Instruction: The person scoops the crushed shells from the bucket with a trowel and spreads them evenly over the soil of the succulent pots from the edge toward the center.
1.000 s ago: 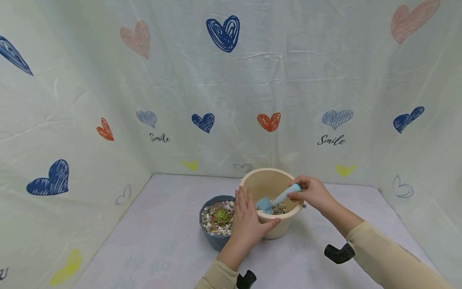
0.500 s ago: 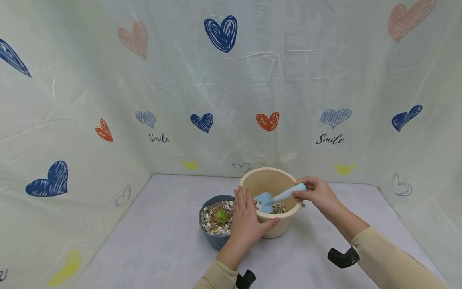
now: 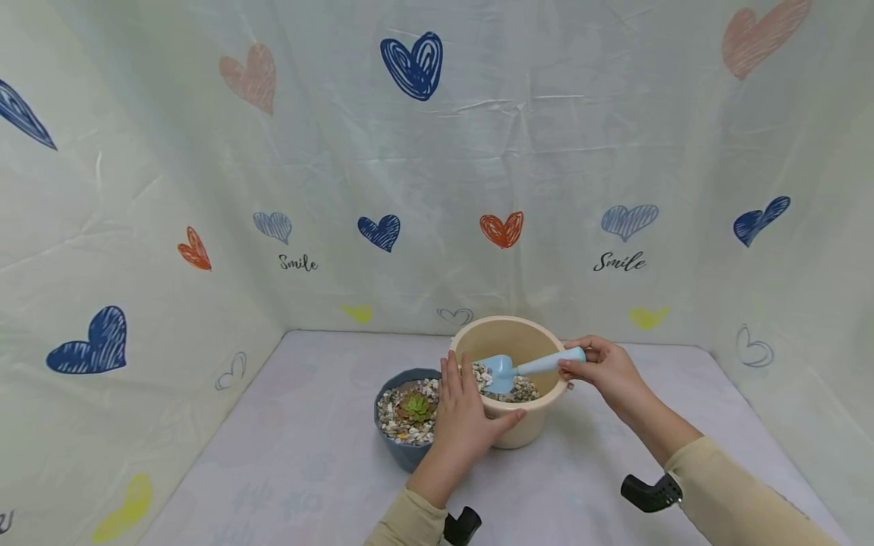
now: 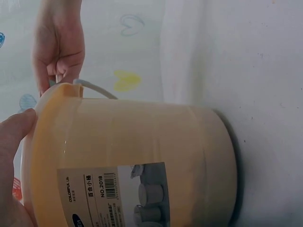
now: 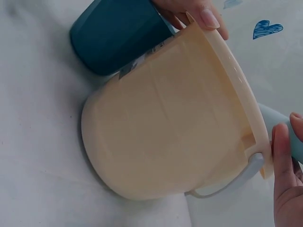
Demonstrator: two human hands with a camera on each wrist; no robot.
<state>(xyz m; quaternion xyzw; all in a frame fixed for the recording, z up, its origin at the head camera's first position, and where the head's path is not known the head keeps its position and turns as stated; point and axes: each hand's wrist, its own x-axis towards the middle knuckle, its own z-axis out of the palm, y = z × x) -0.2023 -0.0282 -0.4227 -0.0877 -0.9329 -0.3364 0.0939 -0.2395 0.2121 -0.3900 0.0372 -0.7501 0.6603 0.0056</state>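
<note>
A cream bucket (image 3: 524,429) stands upright on the table with small mixed pebbles (image 3: 524,389) inside. My left hand (image 3: 466,426) rests against its near left rim, fingers straight and thumb spread along the front; the thumb (image 4: 16,127) also shows on the rim in the left wrist view. With my right hand (image 3: 610,370) I pinch the handle end of a light-blue toy shovel (image 3: 541,365) at the right rim. The shovel's blade lies inside the bucket by the pebbles, with some pale stones at its left. The blade is hidden in both wrist views.
Touching or close to the bucket's left is a blue-grey pot (image 3: 404,455) holding a green succulent (image 3: 416,407) among white stones. A pale bail handle (image 5: 236,182) hangs outside the bucket. Heart-printed sheeting (image 3: 437,167) rises behind the table (image 3: 307,455).
The shovel's blade has come up and tilted flatter, now bearing pale stones at its left side. My right hand has shifted slightly right and outward. The left hand keeps its place.
</note>
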